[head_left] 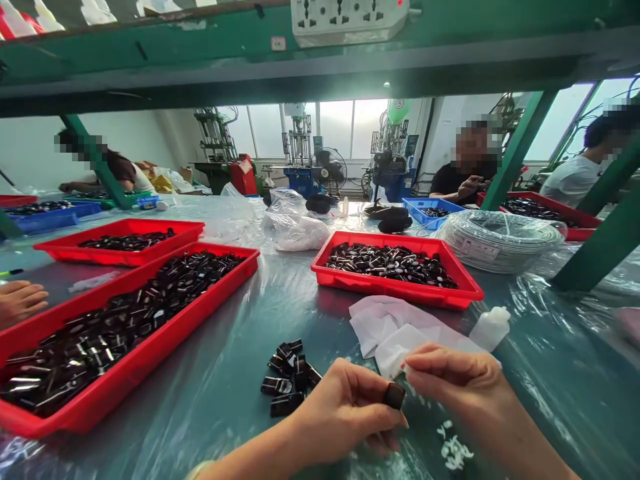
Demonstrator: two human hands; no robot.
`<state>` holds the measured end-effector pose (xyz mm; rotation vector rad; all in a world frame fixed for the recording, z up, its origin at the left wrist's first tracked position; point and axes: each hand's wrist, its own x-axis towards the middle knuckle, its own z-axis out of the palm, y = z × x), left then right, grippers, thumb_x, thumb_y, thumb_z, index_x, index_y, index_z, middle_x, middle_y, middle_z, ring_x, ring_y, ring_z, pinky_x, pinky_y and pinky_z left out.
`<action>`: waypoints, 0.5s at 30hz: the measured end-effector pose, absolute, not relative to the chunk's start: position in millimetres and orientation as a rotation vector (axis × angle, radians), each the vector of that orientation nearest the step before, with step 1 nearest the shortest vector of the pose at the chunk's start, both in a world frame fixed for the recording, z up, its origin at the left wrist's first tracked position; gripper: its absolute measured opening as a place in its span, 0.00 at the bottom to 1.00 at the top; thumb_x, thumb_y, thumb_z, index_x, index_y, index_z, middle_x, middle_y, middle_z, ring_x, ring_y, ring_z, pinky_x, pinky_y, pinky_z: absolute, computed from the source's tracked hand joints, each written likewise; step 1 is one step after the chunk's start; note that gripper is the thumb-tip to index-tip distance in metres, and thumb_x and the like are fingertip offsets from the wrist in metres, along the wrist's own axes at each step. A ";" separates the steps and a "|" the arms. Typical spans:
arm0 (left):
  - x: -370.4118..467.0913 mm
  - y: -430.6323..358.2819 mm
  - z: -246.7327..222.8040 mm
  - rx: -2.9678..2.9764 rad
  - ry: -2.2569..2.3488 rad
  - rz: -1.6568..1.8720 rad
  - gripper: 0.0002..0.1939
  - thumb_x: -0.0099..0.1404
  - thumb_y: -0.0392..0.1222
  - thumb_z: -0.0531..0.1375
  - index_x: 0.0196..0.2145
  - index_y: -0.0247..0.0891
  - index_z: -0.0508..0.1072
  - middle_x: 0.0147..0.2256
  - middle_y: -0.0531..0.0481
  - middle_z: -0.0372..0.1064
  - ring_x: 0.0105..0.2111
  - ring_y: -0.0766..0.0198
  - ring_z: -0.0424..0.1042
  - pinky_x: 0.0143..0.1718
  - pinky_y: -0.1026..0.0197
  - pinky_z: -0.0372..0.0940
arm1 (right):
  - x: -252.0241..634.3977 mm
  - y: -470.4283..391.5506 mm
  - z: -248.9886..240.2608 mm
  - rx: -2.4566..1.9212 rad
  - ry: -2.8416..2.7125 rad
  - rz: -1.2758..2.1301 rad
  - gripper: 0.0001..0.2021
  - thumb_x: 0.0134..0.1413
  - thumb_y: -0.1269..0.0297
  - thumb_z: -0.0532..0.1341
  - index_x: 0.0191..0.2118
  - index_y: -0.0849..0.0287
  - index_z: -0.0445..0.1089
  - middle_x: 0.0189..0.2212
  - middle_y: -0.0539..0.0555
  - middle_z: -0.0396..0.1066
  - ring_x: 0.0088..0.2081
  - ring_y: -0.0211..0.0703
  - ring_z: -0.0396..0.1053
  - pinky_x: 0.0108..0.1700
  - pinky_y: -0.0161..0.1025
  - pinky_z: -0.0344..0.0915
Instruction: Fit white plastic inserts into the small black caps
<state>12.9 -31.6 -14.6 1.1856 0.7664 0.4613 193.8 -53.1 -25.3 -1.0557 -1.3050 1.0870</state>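
Note:
My left hand (350,410) is closed around a small glossy black plastic part (395,396), its dark end showing between thumb and forefinger. Close beside it, my right hand (455,380) is pinched at the fingertips; whatever they hold is too small to name. Under the hands, small white pieces (456,453) lie scattered on the plastic-covered table. To the left of my left hand sits a loose pile of similar black parts (287,373). A white cloth (400,327) lies behind my right hand, next to a white squeeze bottle (491,328).
Red trays full of black parts stand at the left (150,363), behind it (195,233), and ahead (325,280). A wrapped wire coil (500,240) is at right. A green shelf beam (200,53) crosses above. Another person's hand (23,301) rests at far left; people sit opposite.

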 end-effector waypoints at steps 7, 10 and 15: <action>13.9 -32.5 -15.1 1.242 0.756 0.467 0.12 0.52 0.42 0.61 0.31 0.29 0.75 0.23 0.48 0.66 0.23 0.69 0.67 0.24 0.69 0.63 | 177.4 -63.4 -19.5 -1.027 -1.314 1.170 0.05 0.46 0.62 0.66 0.26 0.56 0.77 0.27 0.53 0.70 0.28 0.37 0.67 0.29 0.29 0.65; 14.3 -32.2 -16.3 1.248 0.758 0.472 0.12 0.52 0.42 0.61 0.30 0.29 0.75 0.22 0.49 0.65 0.23 0.69 0.67 0.24 0.69 0.63 | 174.4 -64.9 -22.8 -1.065 -1.319 1.130 0.05 0.46 0.61 0.66 0.25 0.55 0.77 0.27 0.52 0.70 0.28 0.37 0.67 0.29 0.28 0.65; 15.1 -32.5 -18.0 1.225 0.760 0.512 0.13 0.52 0.43 0.62 0.30 0.28 0.75 0.21 0.49 0.65 0.21 0.69 0.67 0.23 0.70 0.63 | 173.2 -65.9 -32.6 -1.083 -1.460 0.871 0.05 0.49 0.62 0.64 0.33 0.50 0.78 0.31 0.51 0.71 0.30 0.38 0.68 0.29 0.28 0.66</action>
